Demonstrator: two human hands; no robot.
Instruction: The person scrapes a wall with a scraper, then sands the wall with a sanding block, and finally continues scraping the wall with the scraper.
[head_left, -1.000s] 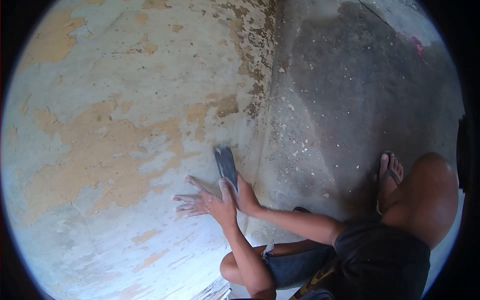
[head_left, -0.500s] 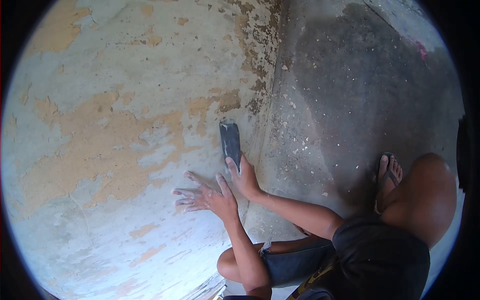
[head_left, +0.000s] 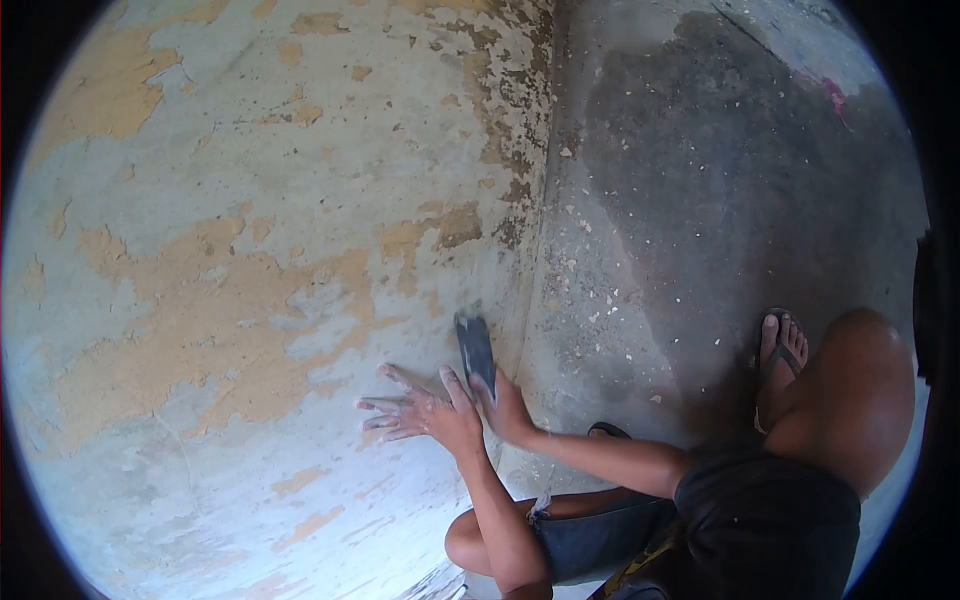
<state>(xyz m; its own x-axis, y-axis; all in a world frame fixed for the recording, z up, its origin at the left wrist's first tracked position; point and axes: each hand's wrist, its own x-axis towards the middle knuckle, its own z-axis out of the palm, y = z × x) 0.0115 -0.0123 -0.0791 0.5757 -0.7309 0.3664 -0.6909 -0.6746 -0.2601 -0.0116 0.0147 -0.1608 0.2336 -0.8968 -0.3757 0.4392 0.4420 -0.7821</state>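
My right hand (head_left: 510,408) grips the near end of a dark, flat, oblong tool (head_left: 476,350) with pale smears on it. The tool's far end lies against the wall (head_left: 200,330), near where the wall meets the floor; its exact kind is not clear. Just left of it, my left hand (head_left: 430,415) rests on the wall with its fingers spread and nothing in it. Whitish dust coats those fingers. Around both hands the wall shows pale coating with peeled tan patches.
Grey concrete floor (head_left: 690,200) runs along the right, with a dark damp-looking area and scattered pale flakes. A foot in a flip-flop (head_left: 782,345) and my bent knee (head_left: 870,360) are at the right. Something pink (head_left: 835,95) lies at the upper right.
My right hand has drawn the tool down along the wall, closer to my left hand. My left hand stays spread on the wall; the view has shifted slightly.
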